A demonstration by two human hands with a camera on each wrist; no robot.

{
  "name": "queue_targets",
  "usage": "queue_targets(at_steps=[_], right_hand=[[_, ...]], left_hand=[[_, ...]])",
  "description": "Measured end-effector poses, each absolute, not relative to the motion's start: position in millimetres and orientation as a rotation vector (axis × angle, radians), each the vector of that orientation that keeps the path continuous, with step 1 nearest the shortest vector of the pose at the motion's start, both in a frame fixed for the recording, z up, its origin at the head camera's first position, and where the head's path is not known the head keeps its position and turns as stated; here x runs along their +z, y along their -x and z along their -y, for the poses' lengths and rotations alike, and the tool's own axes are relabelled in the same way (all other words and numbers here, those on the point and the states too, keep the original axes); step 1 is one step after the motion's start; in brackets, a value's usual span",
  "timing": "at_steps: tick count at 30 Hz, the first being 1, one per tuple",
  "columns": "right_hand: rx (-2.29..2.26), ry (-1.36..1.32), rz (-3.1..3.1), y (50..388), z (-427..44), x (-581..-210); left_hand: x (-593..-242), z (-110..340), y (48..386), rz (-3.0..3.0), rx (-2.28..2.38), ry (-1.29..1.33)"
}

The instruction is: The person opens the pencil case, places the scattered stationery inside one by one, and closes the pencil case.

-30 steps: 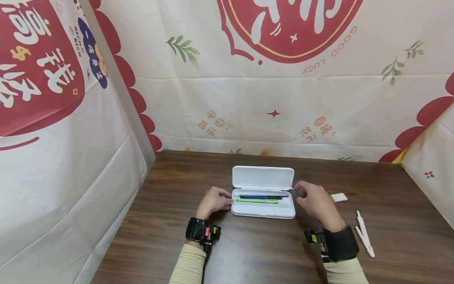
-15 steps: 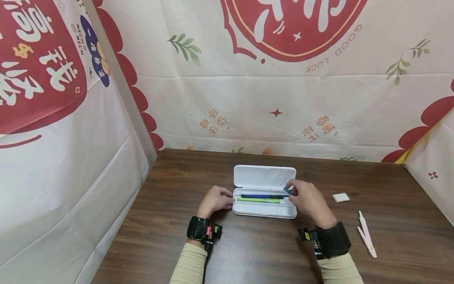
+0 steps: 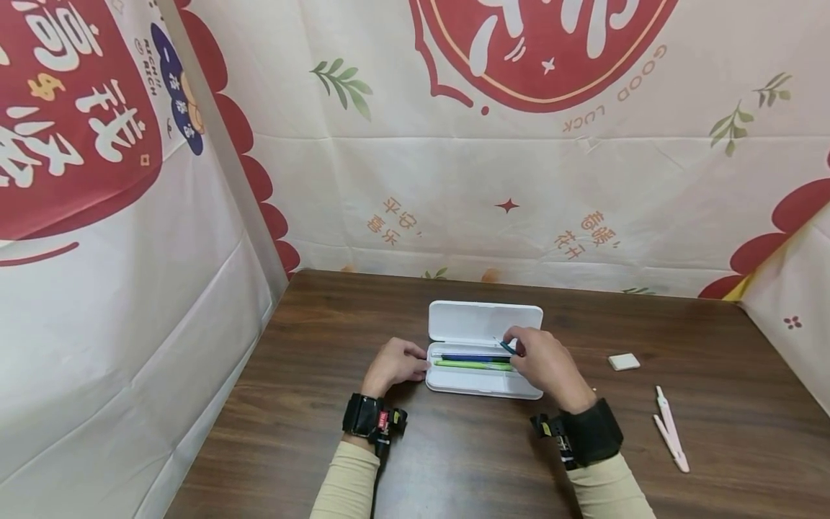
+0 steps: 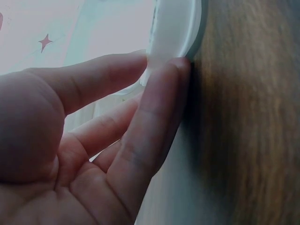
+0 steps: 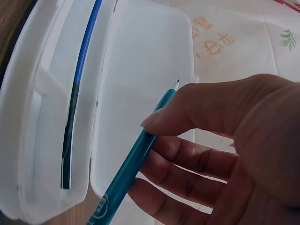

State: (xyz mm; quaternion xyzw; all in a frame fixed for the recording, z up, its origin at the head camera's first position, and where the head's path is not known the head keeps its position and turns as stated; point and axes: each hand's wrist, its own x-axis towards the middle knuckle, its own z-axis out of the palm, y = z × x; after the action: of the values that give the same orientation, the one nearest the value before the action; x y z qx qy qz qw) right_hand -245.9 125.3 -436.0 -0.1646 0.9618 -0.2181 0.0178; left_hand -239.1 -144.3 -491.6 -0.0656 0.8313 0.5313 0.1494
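Note:
A white pencil case (image 3: 473, 383) lies on the table with its lid (image 3: 485, 321) raised at the back. Its left end is pinched between the thumb and fingers of my left hand (image 3: 394, 365). My right hand (image 3: 550, 362) is over the case's right half and pinches a teal pen (image 5: 136, 154) between thumb and fingers. In the right wrist view the pen is slanted, its pointed tip up toward the lid. Inside the case lie a blue pen (image 3: 473, 358) with a dark end and a light green pen (image 3: 472, 365), side by side.
Right of the case sits a white eraser (image 3: 624, 362). Farther right, a pale compass (image 3: 671, 430) rests on the brown wooden table (image 3: 467, 454). Printed cloth (image 3: 402, 173) hangs behind the table and along its sides.
My right hand has carried the teal pen leftward, from the case's right edge to over its inside. My left hand has stayed on the case's left end.

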Motion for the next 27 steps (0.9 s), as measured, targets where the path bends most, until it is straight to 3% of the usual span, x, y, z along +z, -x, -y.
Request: queue_targets(at_steps=[27], right_hand=[[-0.595,0.760,-2.968,257,-88,-437]], left_hand=[[-493,144,241,-2.378,1.576,0.150]])
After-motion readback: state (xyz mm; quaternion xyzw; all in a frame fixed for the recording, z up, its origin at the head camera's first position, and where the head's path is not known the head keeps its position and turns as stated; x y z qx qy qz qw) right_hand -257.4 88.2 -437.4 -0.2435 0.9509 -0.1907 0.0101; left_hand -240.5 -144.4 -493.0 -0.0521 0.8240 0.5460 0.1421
